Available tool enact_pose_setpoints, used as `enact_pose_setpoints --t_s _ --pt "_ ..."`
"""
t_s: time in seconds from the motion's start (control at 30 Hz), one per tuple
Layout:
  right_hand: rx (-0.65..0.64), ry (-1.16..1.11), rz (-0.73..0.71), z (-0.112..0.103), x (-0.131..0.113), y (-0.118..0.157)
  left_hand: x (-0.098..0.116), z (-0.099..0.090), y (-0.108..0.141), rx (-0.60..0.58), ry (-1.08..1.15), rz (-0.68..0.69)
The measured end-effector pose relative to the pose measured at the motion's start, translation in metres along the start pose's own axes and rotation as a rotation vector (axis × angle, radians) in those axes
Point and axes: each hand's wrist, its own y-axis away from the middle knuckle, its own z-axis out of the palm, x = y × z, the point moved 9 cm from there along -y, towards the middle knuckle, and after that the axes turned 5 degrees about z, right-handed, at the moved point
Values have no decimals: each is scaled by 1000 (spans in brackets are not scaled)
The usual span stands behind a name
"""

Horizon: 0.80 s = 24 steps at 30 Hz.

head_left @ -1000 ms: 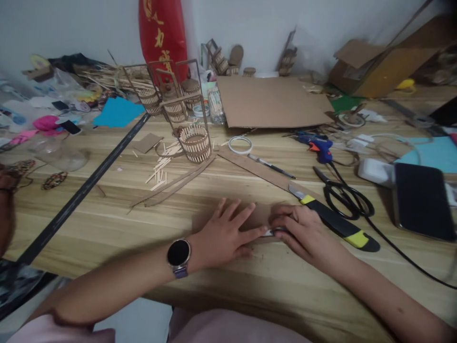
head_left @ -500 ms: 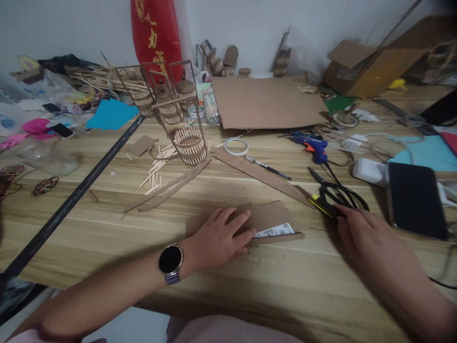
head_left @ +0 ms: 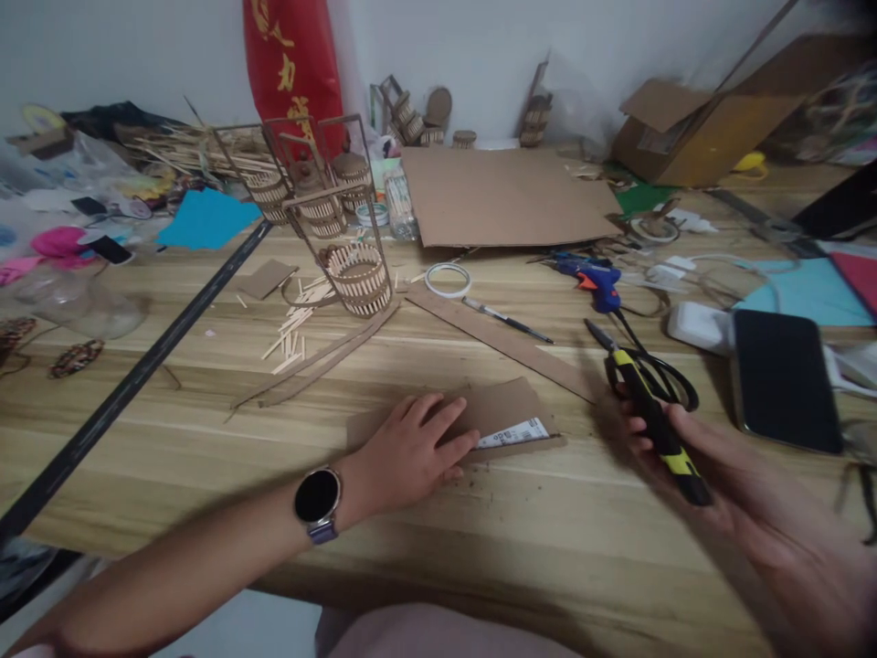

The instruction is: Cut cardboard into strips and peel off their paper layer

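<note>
Cardboard piece pressed under the spread left hand, yellow-and-black utility knife gripped in the right, glue gun beyond.

- The wooden tabletop was seen in dim, cool, uneven light, its source out of frame.
- Soft-edged shadows were cast beside the left forearm and around the right hand.
- A faint sheen was caught on the tabletop; no harsh glare was recorded.
- The upper right corner was sunk in darkness.
- Fine detail was softened throughout, and the clutter at far left was smeared.
- Outer areas were stretched by wide-angle distortion.
</note>
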Motion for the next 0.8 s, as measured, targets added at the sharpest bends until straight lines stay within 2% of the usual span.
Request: enact_pose_setpoints --t_s 0.03,0.2,0.37,0.47,0.67,0.8 --pt "-38 56 -43 4 -2 1 0 0 0 0 -3 -2" --pt "-180 156 -1 19 17 4 0 1 0 -9 -7 -2" --pt "-228 293 -47 38 34 8 -1 2 1 -30 3 -6" --pt "-251 389 -83 39 36 8 -1 3 1 -41 5 -5" --pt "-102 512 -196 24 26 12 -2 3 0 -37 -12 1" --pt "-38 713 -260 16 9 9 -8 -1 0 -30 -28 5"
